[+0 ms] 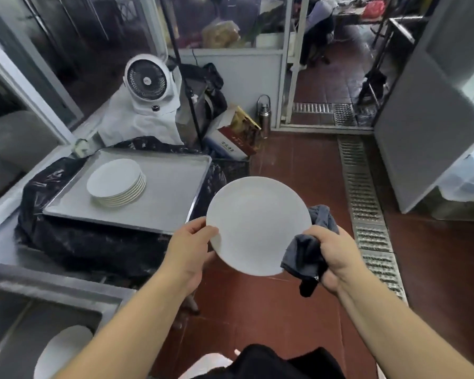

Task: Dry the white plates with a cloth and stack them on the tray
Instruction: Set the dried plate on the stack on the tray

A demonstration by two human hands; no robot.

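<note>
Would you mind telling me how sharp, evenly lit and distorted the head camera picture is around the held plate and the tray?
Head view: wide-angle bending bows the door frames and floor drain toward the edges; the held plate is bright and nearly featureless under soft, even light; the tray shows no harsh glare; the wet floor carries faint reflections; the background beyond the glass is soft and smeared.

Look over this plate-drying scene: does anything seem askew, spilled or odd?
Nothing is spilled or broken. The stack of plates leans slightly, its upper plates shifted left of the lower ones. The tray rests on crumpled black plastic sheeting, which looks like an uneven footing.
</note>
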